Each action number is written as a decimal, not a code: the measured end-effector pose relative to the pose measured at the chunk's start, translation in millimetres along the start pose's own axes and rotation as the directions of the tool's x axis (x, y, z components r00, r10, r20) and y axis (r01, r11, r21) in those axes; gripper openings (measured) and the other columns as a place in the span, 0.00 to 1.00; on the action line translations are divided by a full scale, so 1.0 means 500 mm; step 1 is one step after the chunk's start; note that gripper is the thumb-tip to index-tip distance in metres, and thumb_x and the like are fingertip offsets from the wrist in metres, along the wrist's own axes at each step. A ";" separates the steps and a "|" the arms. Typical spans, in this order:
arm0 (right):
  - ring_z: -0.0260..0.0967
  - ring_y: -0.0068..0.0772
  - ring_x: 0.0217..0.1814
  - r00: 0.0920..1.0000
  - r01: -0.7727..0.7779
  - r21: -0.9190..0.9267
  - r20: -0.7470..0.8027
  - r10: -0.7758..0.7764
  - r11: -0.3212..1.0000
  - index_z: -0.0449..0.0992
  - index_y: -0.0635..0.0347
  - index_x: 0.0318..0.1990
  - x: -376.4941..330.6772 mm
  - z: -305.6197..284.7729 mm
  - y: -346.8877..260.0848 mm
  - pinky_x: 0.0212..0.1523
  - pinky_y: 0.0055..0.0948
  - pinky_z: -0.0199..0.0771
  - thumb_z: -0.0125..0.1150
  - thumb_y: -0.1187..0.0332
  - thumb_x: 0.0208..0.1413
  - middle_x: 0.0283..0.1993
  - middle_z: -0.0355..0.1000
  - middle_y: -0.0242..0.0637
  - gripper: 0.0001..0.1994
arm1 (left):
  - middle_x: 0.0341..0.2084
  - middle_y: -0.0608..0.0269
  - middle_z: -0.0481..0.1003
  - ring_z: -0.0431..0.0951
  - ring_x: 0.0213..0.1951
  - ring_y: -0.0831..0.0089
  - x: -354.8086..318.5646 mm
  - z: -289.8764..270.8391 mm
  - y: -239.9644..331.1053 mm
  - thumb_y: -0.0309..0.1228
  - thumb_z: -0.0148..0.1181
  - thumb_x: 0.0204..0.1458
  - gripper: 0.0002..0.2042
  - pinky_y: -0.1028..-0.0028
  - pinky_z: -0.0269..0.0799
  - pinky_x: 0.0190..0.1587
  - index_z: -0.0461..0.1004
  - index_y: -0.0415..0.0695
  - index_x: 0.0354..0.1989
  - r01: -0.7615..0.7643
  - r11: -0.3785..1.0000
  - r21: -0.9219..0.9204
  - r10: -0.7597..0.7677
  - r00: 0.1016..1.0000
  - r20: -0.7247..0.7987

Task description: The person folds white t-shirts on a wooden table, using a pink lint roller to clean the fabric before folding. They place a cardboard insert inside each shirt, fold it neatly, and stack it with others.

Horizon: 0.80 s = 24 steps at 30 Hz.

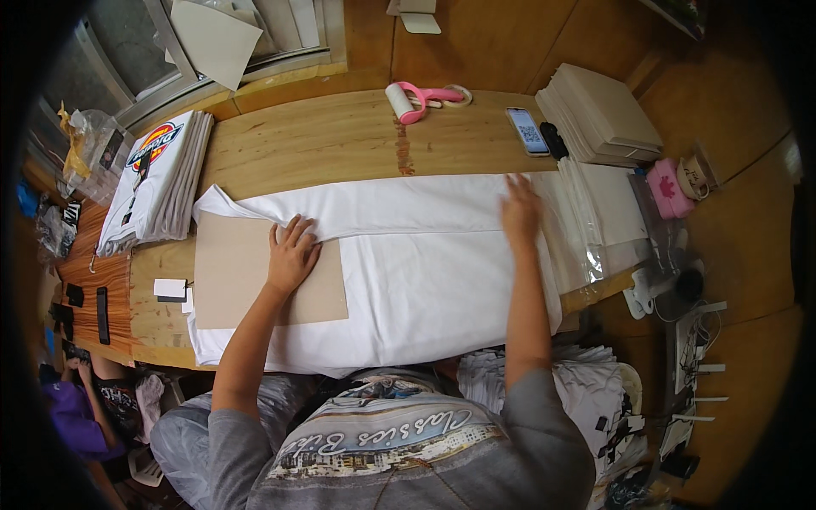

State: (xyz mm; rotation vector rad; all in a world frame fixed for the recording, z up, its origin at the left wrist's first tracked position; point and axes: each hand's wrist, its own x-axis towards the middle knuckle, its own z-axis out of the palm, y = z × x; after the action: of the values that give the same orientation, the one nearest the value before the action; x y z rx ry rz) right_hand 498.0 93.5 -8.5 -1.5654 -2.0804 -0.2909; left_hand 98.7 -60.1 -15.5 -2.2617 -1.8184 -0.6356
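Observation:
A white T-shirt [433,280] lies spread across the wooden table in front of me, its far side folded inward along a long strip. On its left part rests a flat beige cardboard sheet [246,272], tucked partly beneath the folded strip. My left hand [293,253] presses down where the cardboard's right half meets the fold, its fingers spread. At the right end of the strip is my right hand [520,208], near the shirt's far edge. Motion smears its fingers, so their grip cannot be made out.
Folded printed white shirts [157,183] are stacked at left, near small white tags [170,289]. Along the back lie a pink-handled lint roller [412,102] and a phone [529,132]. Cardboard sheets [595,115], clear plastic bags [578,225] and a pink box [670,189] occupy the right.

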 end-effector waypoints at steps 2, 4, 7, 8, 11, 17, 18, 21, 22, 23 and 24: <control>0.44 0.36 0.62 0.981 0.092 0.072 0.164 -0.102 0.993 0.60 0.52 0.53 0.018 0.039 -0.085 0.56 0.45 0.45 0.46 0.55 0.50 0.58 0.53 0.36 0.23 | 0.44 0.66 0.67 0.60 0.52 0.66 -0.001 0.000 -0.002 0.31 0.54 0.42 0.07 0.54 0.48 0.52 0.69 0.46 0.31 -0.030 0.999 -0.024 0.031 1.000 0.005; 0.40 0.34 0.64 0.953 -0.078 -0.028 0.292 0.083 0.997 0.57 0.51 0.55 0.025 0.066 -0.058 0.58 0.48 0.40 0.43 0.52 0.51 0.60 0.49 0.36 0.25 | 0.43 0.67 0.68 0.62 0.51 0.69 -0.009 0.003 -0.010 0.31 0.54 0.43 0.07 0.56 0.48 0.52 0.69 0.46 0.31 -0.018 0.997 -0.078 0.019 1.000 0.011; 0.37 0.34 0.65 0.861 -0.333 -0.299 0.289 0.418 0.894 0.52 0.51 0.58 0.042 0.079 0.072 0.58 0.54 0.35 0.36 0.50 0.53 0.62 0.45 0.34 0.26 | 0.43 0.68 0.68 0.63 0.50 0.69 -0.004 0.006 -0.002 0.31 0.54 0.44 0.08 0.58 0.49 0.53 0.70 0.47 0.34 -0.016 0.995 -0.097 0.014 1.000 -0.014; 0.36 0.34 0.65 0.832 -0.446 -0.326 0.193 0.520 0.834 0.51 0.52 0.58 0.043 0.070 0.104 0.58 0.53 0.35 0.36 0.50 0.54 0.62 0.45 0.34 0.26 | 0.43 0.68 0.68 0.63 0.50 0.69 -0.002 0.004 -0.001 0.32 0.54 0.44 0.09 0.59 0.50 0.52 0.70 0.48 0.35 -0.034 0.996 -0.082 0.033 0.999 -0.015; 0.35 0.36 0.65 0.894 -0.271 -0.288 0.278 0.351 0.919 0.51 0.53 0.58 0.067 0.076 0.031 0.58 0.52 0.36 0.37 0.49 0.53 0.63 0.42 0.35 0.28 | 0.43 0.67 0.68 0.63 0.50 0.69 -0.006 0.000 -0.002 0.32 0.53 0.44 0.10 0.61 0.51 0.52 0.70 0.49 0.37 -0.072 0.997 -0.036 0.071 0.997 -0.023; 0.33 0.32 0.66 0.873 -0.206 -0.086 0.433 0.223 0.975 0.48 0.49 0.59 0.027 0.114 -0.023 0.57 0.57 0.34 0.36 0.47 0.52 0.64 0.41 0.31 0.28 | 0.32 0.66 0.67 0.66 0.39 0.67 0.006 -0.021 0.012 0.32 0.55 0.42 0.10 0.65 0.58 0.43 0.72 0.50 0.35 -0.139 0.988 -0.072 0.131 0.986 -0.101; 0.34 0.33 0.66 0.845 -0.317 -0.199 0.386 0.371 0.927 0.48 0.49 0.59 0.038 0.094 0.018 0.57 0.57 0.34 0.35 0.49 0.54 0.64 0.41 0.31 0.27 | 0.31 0.66 0.67 0.66 0.38 0.68 0.004 -0.020 0.011 0.32 0.55 0.42 0.10 0.66 0.58 0.42 0.72 0.50 0.35 -0.134 0.987 -0.088 0.126 0.988 -0.093; 0.35 0.40 0.65 0.907 -0.190 -0.314 0.307 0.288 0.930 0.52 0.51 0.58 0.057 0.052 -0.023 0.58 0.52 0.36 0.37 0.49 0.53 0.63 0.41 0.38 0.27 | 0.28 0.65 0.67 0.66 0.34 0.69 -0.006 -0.008 -0.001 0.30 0.56 0.40 0.09 0.70 0.60 0.37 0.72 0.47 0.33 -0.130 0.985 -0.115 0.120 0.988 -0.095; 0.36 0.40 0.65 0.931 -0.050 -0.246 0.340 0.134 0.968 0.53 0.52 0.57 0.056 0.041 -0.079 0.58 0.51 0.37 0.39 0.49 0.52 0.63 0.41 0.39 0.27 | 0.28 0.65 0.67 0.66 0.35 0.69 -0.007 -0.004 -0.005 0.30 0.56 0.40 0.10 0.70 0.60 0.38 0.72 0.47 0.33 -0.116 0.984 -0.133 0.106 0.991 -0.084; 0.38 0.39 0.64 0.892 0.097 -0.125 0.451 -0.031 0.987 0.55 0.49 0.56 0.037 0.054 -0.118 0.58 0.49 0.39 0.43 0.50 0.51 0.63 0.42 0.39 0.26 | 0.29 0.65 0.67 0.66 0.35 0.68 -0.004 0.003 -0.007 0.30 0.56 0.40 0.10 0.70 0.61 0.38 0.72 0.46 0.34 -0.110 0.981 -0.158 0.100 0.992 -0.071; 0.39 0.38 0.64 0.842 0.246 0.204 0.440 -0.313 0.948 0.57 0.45 0.55 0.007 0.028 -0.174 0.57 0.52 0.40 0.44 0.51 0.51 0.62 0.45 0.39 0.24 | 0.29 0.64 0.68 0.66 0.35 0.68 -0.009 0.001 -0.012 0.30 0.56 0.40 0.10 0.70 0.61 0.38 0.71 0.45 0.34 -0.098 0.980 -0.176 0.091 0.995 -0.049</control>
State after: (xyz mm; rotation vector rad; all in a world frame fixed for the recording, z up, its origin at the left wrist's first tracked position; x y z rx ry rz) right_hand 411.7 75.7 -7.0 -1.3353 -2.6450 0.1550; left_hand 92.5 -62.5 -18.5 -2.4117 -1.6849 -0.8512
